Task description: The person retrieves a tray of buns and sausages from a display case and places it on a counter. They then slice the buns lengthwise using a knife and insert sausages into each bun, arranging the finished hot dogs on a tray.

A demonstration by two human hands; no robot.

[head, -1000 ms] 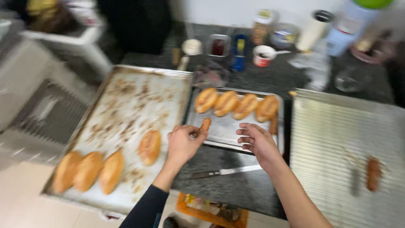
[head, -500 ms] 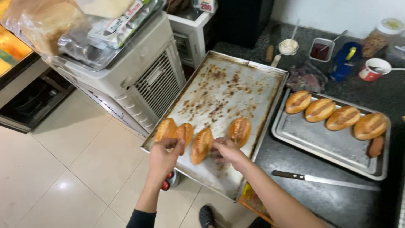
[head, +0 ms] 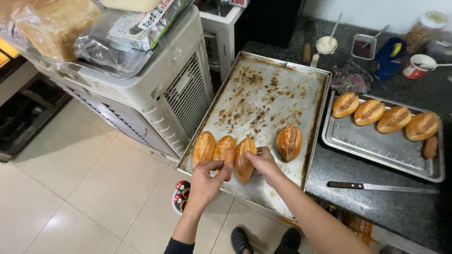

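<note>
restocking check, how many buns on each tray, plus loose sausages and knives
Buns on the large stained tray: 4 (one already has a sausage in it)
Buns on the small tray: 4, all filled
Loose sausages: 2 (one in the left hand, one on the small tray)
Knives: 1
Total: 11

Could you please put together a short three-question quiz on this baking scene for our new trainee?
1. True or false: the knife lies on the large stained tray.
2. How many buns sit on the large tray? A) two B) four C) six
3. What does the left hand hold at the middle bun?

Key:
1. False; it lies on the dark counter, below the small tray.
2. B; three side by side at the hands, one apart.
3. A sausage; the right hand touches the neighbouring bun.
</note>
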